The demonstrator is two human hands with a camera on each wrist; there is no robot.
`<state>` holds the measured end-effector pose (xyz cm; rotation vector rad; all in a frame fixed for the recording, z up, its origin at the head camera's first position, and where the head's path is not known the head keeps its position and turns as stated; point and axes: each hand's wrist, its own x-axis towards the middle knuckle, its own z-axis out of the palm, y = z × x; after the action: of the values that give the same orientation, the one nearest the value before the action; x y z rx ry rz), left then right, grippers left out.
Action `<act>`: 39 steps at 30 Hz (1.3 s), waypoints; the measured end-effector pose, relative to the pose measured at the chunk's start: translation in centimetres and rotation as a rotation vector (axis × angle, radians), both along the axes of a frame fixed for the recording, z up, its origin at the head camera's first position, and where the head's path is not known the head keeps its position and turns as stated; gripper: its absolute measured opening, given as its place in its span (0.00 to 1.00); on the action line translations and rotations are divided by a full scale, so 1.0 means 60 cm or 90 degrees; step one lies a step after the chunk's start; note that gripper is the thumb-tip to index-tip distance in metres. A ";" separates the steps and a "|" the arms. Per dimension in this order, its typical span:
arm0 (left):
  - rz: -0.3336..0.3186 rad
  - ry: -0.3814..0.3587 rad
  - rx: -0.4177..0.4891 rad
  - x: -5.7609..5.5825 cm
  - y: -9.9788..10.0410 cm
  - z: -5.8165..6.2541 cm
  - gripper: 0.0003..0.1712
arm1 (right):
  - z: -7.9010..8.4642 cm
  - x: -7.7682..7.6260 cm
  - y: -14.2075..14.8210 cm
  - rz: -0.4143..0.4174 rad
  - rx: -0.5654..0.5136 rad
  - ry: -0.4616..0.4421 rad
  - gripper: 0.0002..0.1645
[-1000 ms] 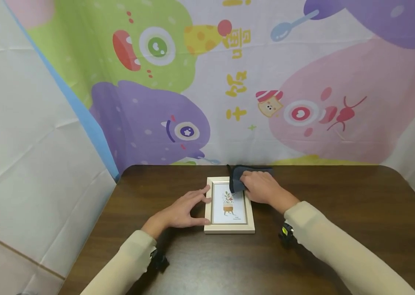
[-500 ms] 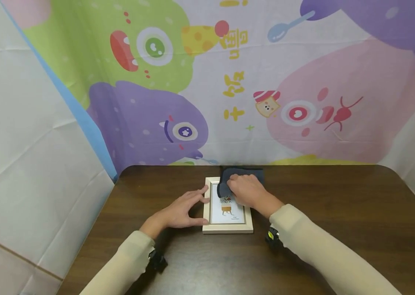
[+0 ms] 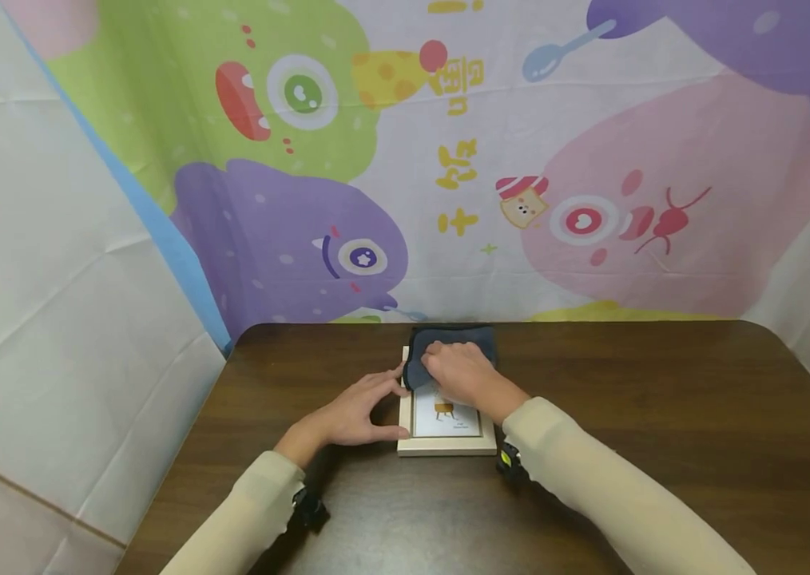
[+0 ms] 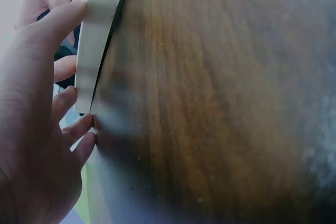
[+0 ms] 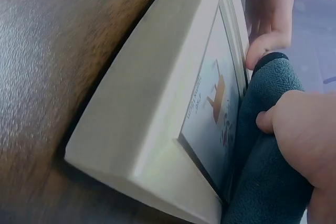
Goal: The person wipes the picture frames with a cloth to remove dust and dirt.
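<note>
A cream-coloured picture frame (image 3: 448, 447) with a plant-pot print lies flat on the dark wooden table. My left hand (image 3: 351, 411) is at its left side, fingers and thumb spread along the edge and touching it; in the left wrist view the fingertips (image 4: 65, 69) meet the frame's pale side (image 4: 100, 30). My right hand (image 3: 462, 371) grips a bunched blue-grey cloth (image 3: 419, 359) with dark edging and holds it on the upper part of the picture. The cloth and hand cover the frame's top and much of the print. In the right wrist view, the cloth (image 5: 273, 177) looks fuzzy.
The brown tabletop (image 3: 635, 383) extends to both sides of the frame. Behind its back edge hangs a cartoon-printed curtain (image 3: 477, 271), and a pale sheet (image 3: 67, 263) hangs at the left. A black device (image 3: 310, 509) is strapped at the left wrist.
My right hand has moved the cloth leftward across the upper part of the picture, up to the frame's left side. My left hand and the frame have stayed in place.
</note>
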<state>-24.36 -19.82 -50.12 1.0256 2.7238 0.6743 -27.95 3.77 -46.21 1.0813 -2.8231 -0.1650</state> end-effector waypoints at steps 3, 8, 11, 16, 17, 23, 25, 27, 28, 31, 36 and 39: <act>-0.008 0.011 0.003 0.000 0.002 0.000 0.36 | -0.001 0.000 0.007 -0.008 -0.008 -0.008 0.17; -0.022 0.028 0.010 -0.002 0.005 -0.001 0.36 | -0.001 -0.001 0.027 -0.021 -0.019 -0.024 0.18; -0.022 0.029 0.009 -0.002 0.006 -0.002 0.37 | 0.001 0.000 0.040 -0.020 -0.021 -0.031 0.19; -0.016 0.026 0.006 -0.003 0.006 -0.003 0.39 | 0.003 0.002 0.065 -0.011 -0.043 -0.024 0.19; -0.016 0.026 0.008 -0.003 0.006 -0.004 0.39 | 0.002 0.002 0.070 -0.009 -0.048 -0.017 0.19; -0.017 0.024 0.012 -0.003 0.006 -0.004 0.39 | -0.001 0.002 0.101 -0.007 -0.084 0.001 0.17; -0.019 0.024 0.014 -0.002 0.006 -0.003 0.39 | -0.002 0.001 0.109 -0.010 -0.093 -0.004 0.17; -0.021 0.023 0.015 -0.001 0.007 -0.002 0.39 | -0.002 -0.001 0.117 -0.013 -0.099 -0.008 0.17; -0.022 0.021 0.014 -0.001 0.007 -0.002 0.39 | -0.001 -0.002 0.120 -0.012 -0.104 -0.008 0.17; -0.025 0.020 0.014 0.000 0.007 -0.001 0.39 | 0.000 -0.004 0.128 -0.013 -0.118 -0.008 0.17; -0.023 0.018 0.014 0.001 0.005 0.002 0.38 | 0.002 -0.004 0.120 -0.012 -0.124 -0.015 0.16; -0.021 0.018 0.016 0.001 0.004 0.003 0.38 | 0.003 -0.002 0.101 -0.008 -0.103 -0.016 0.14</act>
<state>-24.30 -19.58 -49.96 1.0919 2.7220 0.6960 -28.06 9.85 -46.02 1.0374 -2.8083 0.0768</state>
